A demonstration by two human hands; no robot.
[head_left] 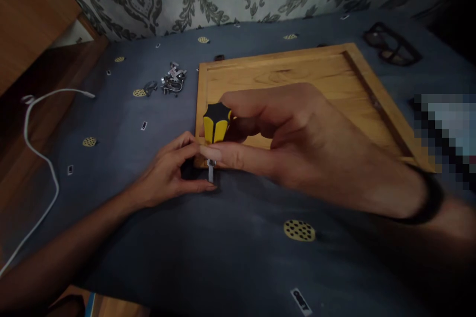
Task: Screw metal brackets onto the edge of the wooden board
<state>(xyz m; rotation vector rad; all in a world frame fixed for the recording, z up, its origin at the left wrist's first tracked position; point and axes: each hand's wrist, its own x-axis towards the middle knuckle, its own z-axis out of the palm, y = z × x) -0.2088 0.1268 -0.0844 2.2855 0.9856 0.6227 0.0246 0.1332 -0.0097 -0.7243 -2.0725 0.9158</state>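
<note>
My right hand point(297, 143) is closed round a screwdriver with a yellow and black handle point(215, 123), held upright over the near left corner of a wooden panel point(297, 72). My left hand point(169, 173) pinches a small metal fitting point(210, 169) at that same corner, fingers pressed together beside the screwdriver's tip. The tip itself is hidden by my fingers. A dark band sits on my right wrist.
The panel lies on a blue-grey cloth point(223, 247) with yellow dotted spots. A heap of metal hardware point(173, 80) lies left of the panel. A white cable point(37, 133) runs down the left side. Dark glasses point(390, 44) rest at the far right.
</note>
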